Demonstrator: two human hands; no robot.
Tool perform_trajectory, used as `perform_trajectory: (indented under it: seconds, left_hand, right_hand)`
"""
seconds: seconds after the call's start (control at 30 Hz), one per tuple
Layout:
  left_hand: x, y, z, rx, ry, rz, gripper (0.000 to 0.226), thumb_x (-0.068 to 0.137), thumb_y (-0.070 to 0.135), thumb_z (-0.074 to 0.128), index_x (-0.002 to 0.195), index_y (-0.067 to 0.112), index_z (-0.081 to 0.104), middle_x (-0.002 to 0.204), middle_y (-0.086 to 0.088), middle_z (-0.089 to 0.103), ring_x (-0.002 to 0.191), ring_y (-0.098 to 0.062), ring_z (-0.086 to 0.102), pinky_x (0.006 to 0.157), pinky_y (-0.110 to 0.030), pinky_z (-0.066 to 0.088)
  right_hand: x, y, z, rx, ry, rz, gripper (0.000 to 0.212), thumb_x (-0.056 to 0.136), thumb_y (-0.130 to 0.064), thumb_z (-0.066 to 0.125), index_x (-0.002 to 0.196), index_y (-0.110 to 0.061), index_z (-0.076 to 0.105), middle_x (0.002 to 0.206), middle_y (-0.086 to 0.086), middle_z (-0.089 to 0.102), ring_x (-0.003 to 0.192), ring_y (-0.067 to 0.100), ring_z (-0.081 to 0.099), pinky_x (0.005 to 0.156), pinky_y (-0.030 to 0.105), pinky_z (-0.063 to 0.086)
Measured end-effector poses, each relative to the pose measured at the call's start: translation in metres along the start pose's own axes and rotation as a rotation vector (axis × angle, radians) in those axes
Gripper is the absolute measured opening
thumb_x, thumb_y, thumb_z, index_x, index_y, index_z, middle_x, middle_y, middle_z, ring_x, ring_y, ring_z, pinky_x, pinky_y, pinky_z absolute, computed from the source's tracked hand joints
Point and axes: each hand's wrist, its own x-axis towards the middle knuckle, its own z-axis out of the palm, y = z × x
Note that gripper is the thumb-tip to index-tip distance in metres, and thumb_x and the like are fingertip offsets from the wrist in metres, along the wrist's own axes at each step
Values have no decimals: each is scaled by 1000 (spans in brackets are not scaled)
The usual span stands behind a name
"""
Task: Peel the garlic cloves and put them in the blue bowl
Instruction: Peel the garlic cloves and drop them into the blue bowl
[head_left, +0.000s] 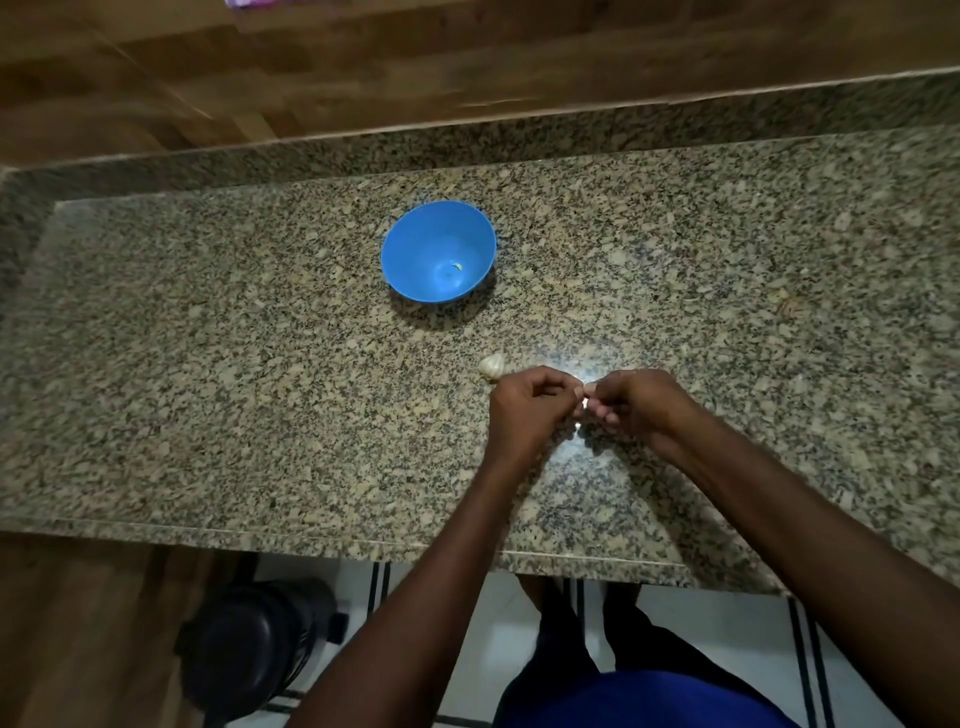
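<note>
Over the counter (260, 364), my left hand (530, 402) and right hand (636, 402) curl tight, pinching a small garlic clove (585, 404) between their fingertips.

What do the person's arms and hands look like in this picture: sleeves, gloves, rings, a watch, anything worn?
Both forearms are bare up to the frame's edge, so no sleeves show. The left hand and right hand wear no gloves. No watch or bracelet shows on either wrist. Whether any finger carries a ring cannot be told at this size.
</note>
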Motion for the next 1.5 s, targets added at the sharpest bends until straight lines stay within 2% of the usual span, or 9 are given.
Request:
perform_trajectory:
  seconds: [0.17,0.27,0.43,0.57,0.67,0.83,1.03,1.33,1.5]
  left_hand:
    - [-1,-2,5,297,69,343,6,85,6,74,86,10,77,74,1,74,66,-9,69,60,-18,54]
    - [0,-2,5,198,87,195,5,86,6,74,86,10,77,73,-3,75,64,-10,70,61,-26,59]
    - [8,5,5,-309,65,-428,8,86,-6,68,83,-1,72,72,-17,74,60,-19,71,62,-25,60]
    - [11,7,2,-432,58,-554,5,86,-11,67,83,-9,69,69,-16,73,59,-17,72,61,-22,61]
    - [11,5,3,-439,73,-561,2,85,-11,69,87,-11,69,72,-19,73,62,-19,73,60,-22,60]
    - [7,-1,8,-273,59,-350,4,86,-1,72,89,2,73,79,-14,75,67,-19,70,67,-31,58]
    - [6,0,0,-272,-11,-281,14,88,7,75,100,3,75,86,-14,76,81,-23,71,83,-42,59]
    - [9,6,-2,-167,-55,-299,21,86,10,78,99,-5,74,84,-19,76,75,-23,71,83,-41,61]
    - [12,12,-5,-52,-61,-184,18,82,8,81,93,-5,74,82,-20,75,66,-20,70,71,-35,61]
  right_hand:
    - [0,-14,-4,308,-221,287,20,94,7,43,83,5,59,58,7,53,41,6,48,36,11,41]
    - [-1,-8,1,291,-172,243,19,94,8,43,85,7,60,62,10,53,40,6,48,36,11,40]
    - [0,11,4,-335,57,-317,12,87,4,64,75,2,66,60,14,66,50,21,59,49,27,48]
    - [-4,19,6,-932,195,-777,16,84,-9,71,71,-13,61,59,1,61,55,18,58,52,33,48]
    - [-9,27,9,-1020,212,-920,19,87,-12,69,74,-13,55,59,1,55,52,21,52,49,39,47]
    - [-4,22,4,-717,298,-675,12,86,-10,73,77,-15,65,66,-4,65,58,13,63,55,29,51]
    - [2,20,3,-582,251,-604,14,86,-7,69,79,-20,69,70,-1,71,61,17,71,59,44,61]
    - [-7,17,1,-584,291,-612,12,84,-16,79,78,-21,70,69,-4,70,63,16,71,62,46,62]
    - [-11,7,-1,-348,144,-438,8,85,-7,77,82,-4,71,68,14,72,58,26,70,63,43,62]
